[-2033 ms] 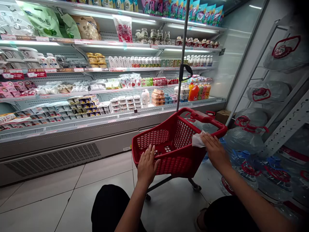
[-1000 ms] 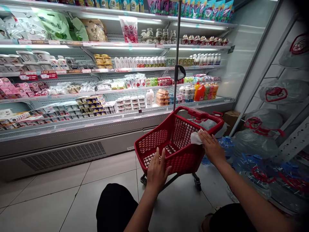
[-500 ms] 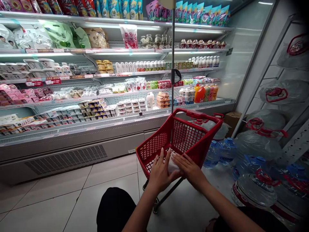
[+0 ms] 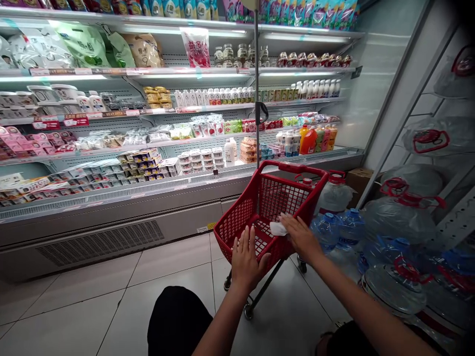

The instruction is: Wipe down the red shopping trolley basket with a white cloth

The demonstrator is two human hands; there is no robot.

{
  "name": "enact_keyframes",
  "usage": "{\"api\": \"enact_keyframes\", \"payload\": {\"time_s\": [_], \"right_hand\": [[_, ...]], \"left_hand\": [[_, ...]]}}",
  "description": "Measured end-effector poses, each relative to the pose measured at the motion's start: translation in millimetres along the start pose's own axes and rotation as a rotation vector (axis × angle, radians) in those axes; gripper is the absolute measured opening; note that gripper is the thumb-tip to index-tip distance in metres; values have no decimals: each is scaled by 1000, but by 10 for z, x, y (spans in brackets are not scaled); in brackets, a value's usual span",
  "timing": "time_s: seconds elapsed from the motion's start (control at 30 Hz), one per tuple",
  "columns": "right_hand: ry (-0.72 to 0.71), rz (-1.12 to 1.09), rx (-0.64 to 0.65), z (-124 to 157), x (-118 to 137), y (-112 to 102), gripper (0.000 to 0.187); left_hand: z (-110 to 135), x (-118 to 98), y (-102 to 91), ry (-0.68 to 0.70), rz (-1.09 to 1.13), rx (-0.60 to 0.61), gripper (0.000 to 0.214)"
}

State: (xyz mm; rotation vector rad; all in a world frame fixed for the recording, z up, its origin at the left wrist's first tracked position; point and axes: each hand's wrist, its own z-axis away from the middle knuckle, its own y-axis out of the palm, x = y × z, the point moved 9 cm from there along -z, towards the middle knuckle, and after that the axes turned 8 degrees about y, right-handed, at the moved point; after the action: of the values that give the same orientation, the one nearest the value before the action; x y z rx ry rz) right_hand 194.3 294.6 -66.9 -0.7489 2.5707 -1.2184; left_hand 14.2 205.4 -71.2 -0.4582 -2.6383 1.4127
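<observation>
In front of me stands a red shopping cart with a lattice plastic basket on dark metal legs and casters. My left hand lies against the basket's near rim, fingers stretched out and thumb apart, holding nothing. Over the right part of the near rim is my right hand, with a crumpled white tissue under its fingers. The tissue sticks out to the left of the fingertips; the rest is hidden. Inside the basket only the red lattice floor shows.
A refrigerated display of dairy cups, bottles and pouches runs behind the cart. A thin upright pole rises at the cart's back. Large water bottles crowd the floor at right, beside a rack. Pale tiles cover the floor.
My hands have parted: the right moved right and up along the rim with the tissue, the left stayed low, its fingers straight. The cart has shifted and turned slightly.
</observation>
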Motion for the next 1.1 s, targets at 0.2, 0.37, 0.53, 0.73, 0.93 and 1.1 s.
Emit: {"api": "enact_keyframes", "payload": {"time_s": [0.2,0.37,0.53,0.73,0.93,1.1], "right_hand": [[-167,-266,91,621,1024,-256,65],[-256,-300,171,897,1070,-459,64],[-112,-277,242,696,468,-392,65],[85,-299,259,537,117,-195,58],[117,-185,107,852,386,-281,65],[68,-131,11,1015,856,-330,72]], "left_hand": [[128,-348,-145,82,79,-31,96],[193,-419,-291,393,190,125,109],[82,156,-277,480,58,235,122],[-62,344,-55,354,43,231,121],[-108,133,20,244,60,157,123],[-44,-248,30,129,43,64,113]]}}
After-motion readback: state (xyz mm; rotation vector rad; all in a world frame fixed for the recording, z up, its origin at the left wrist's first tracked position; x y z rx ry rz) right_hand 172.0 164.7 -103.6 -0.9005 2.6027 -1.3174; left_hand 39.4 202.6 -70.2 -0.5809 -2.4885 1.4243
